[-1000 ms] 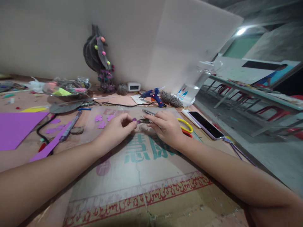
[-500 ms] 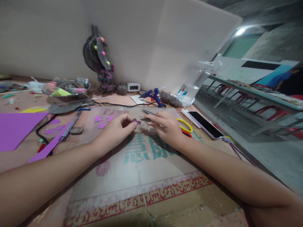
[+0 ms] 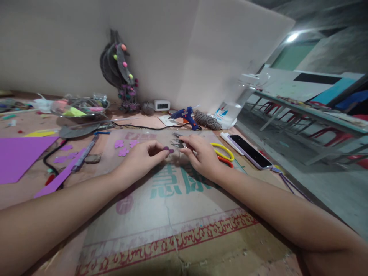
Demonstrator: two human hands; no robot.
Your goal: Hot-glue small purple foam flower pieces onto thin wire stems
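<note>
Over the cardboard (image 3: pixel 138 226), my left hand (image 3: pixel 148 157) pinches a small purple flower piece (image 3: pixel 167 150) between thumb and fingers. My right hand (image 3: pixel 201 153) is closed on scissors (image 3: pixel 222 151) with yellow and orange-red handles; the handles stick out on its far side. The scissors' metal tips point left toward the flower piece, and the fingers hide part of the metal. A few purple flower cutouts (image 3: pixel 123 152) lie on the cardboard just beyond my left hand.
Purple sheet (image 3: pixel 23 157), marker (image 3: pixel 86 151) and stone (image 3: pixel 93 158) lie left. Behind are a bowl of supplies (image 3: pixel 80 111), blue glue gun (image 3: pixel 185 115), small clock (image 3: pixel 162 105), grey yarn (image 3: pixel 208 120) and decorated grey hanging (image 3: pixel 115 69). A phone (image 3: pixel 250 151) and jug (image 3: pixel 232 103) are right.
The flower piece has turned and shifted slightly right in my left hand. The scissors' metal tips have changed angle, and the handles have moved slightly left.
</note>
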